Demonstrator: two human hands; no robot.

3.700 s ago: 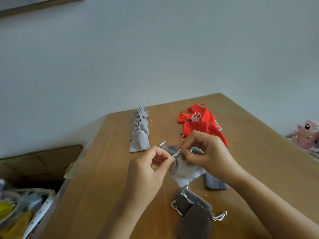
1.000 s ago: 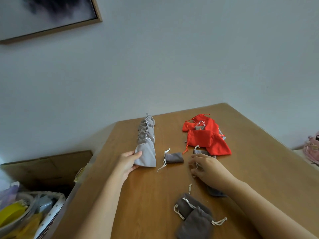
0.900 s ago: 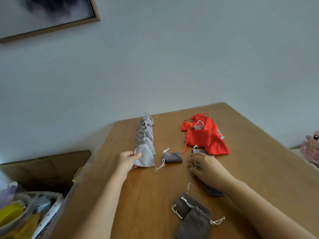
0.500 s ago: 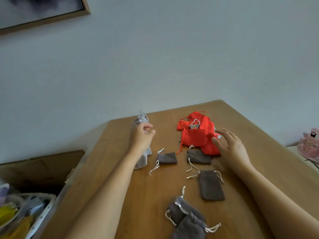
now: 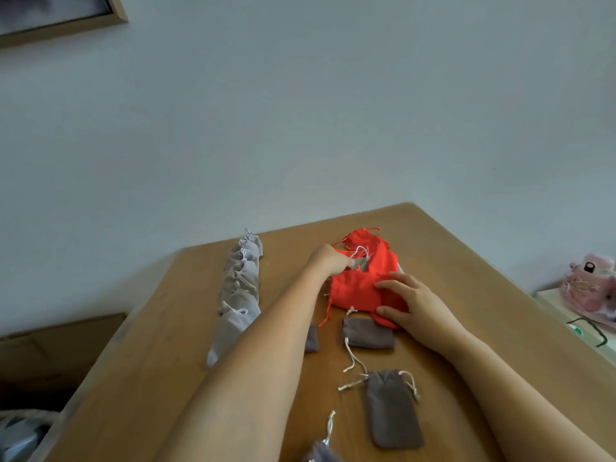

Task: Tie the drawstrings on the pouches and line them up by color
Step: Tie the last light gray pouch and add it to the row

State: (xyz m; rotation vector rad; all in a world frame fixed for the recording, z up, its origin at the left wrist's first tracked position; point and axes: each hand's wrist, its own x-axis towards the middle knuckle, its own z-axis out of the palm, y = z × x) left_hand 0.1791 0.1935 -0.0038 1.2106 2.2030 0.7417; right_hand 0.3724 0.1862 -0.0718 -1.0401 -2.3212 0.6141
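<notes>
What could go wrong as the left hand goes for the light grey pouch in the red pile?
1. The light grey pouch lies among the red pouches, its white cord looped over them; pulling it with the left hand may drag red ones along, though the right hand presses on the pile.
2. The left forearm crosses a dark grey pouch beside the light grey row; drawing back could knock either askew.
</notes>
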